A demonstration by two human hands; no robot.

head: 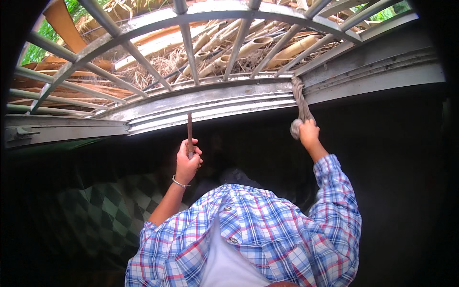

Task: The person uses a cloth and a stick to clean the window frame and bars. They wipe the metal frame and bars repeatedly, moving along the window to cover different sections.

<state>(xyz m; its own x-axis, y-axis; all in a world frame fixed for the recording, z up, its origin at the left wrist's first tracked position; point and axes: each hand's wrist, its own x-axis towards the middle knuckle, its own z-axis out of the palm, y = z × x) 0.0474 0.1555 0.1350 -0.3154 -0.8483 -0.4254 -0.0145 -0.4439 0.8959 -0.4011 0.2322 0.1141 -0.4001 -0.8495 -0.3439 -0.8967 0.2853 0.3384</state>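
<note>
My left hand [188,158] is closed around a thin brown rod [190,125], held upright in the picture with its far end at the near edge of the metal window track [215,106]. My right hand [310,132] grips a grey, twisted cloth [304,106]. One bunched end of the cloth bulges beside the fingers; the other reaches up to the frame corner, where the track meets the right-hand frame member [358,71]. Whether the cloth's tip touches the frame there is hard to tell.
A metal grille [188,46] stands beyond the track. Behind its bars lie cut bamboo poles [292,52], dry roots and brown sheaths. A latch [27,132] sits on the left frame. Below is a dark area with a diamond-patterned surface [107,208].
</note>
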